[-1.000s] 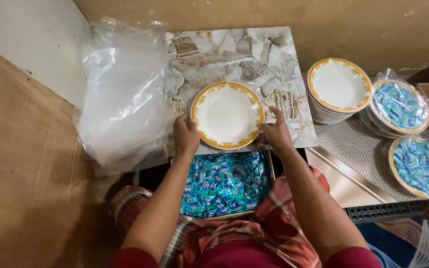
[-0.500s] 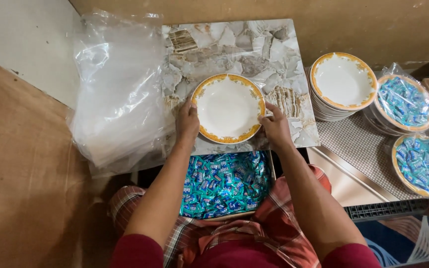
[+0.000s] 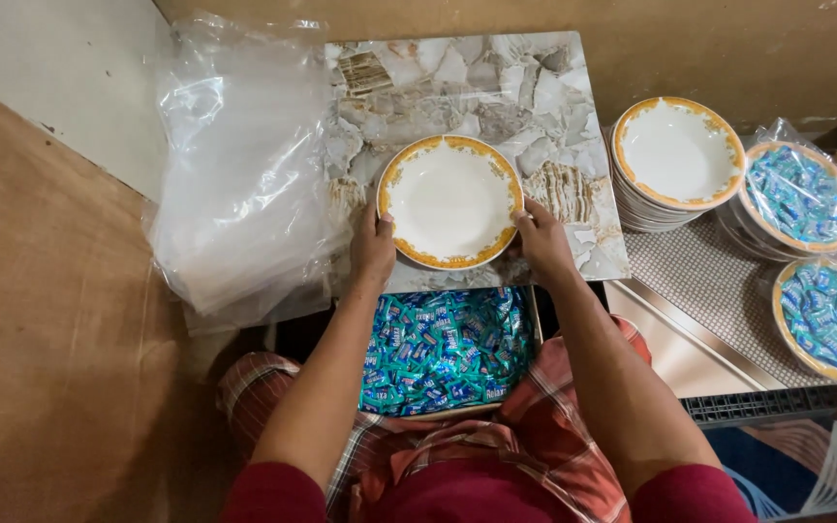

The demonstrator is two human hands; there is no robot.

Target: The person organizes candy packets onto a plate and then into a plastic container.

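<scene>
Head view: an empty white bowl with an orange-gold patterned rim point(image 3: 450, 201) sits on a small marble-patterned tabletop point(image 3: 544, 87), near that top's front edge. The left hand point(image 3: 373, 247) grips the bowl's left rim, thumb lying on the rim and the other fingers tucked under or behind it. The right hand point(image 3: 541, 237) is closed on the bowl's right rim in the same way, thumb on top.

Just in front of the bowl, below the tabletop's front edge and on the person's lap, lies a tray of blue-wrapped candies point(image 3: 441, 351). The lap is covered by a red-and-white plaid cloth point(image 3: 544, 407).

To the left of the bowl, a heap of clear plastic bags point(image 3: 239, 174) hangs over the tabletop's left edge. To the right of the bowl, off the tabletop, stands a stack of matching empty bowls point(image 3: 677, 160) on a perforated metal surface point(image 3: 719, 300). Farther right of the stack are two bowls filled with blue candies and wrapped in clear plastic, one point(image 3: 801, 197) touching the stack, the other point(image 3: 828, 318) nearer the person.
</scene>
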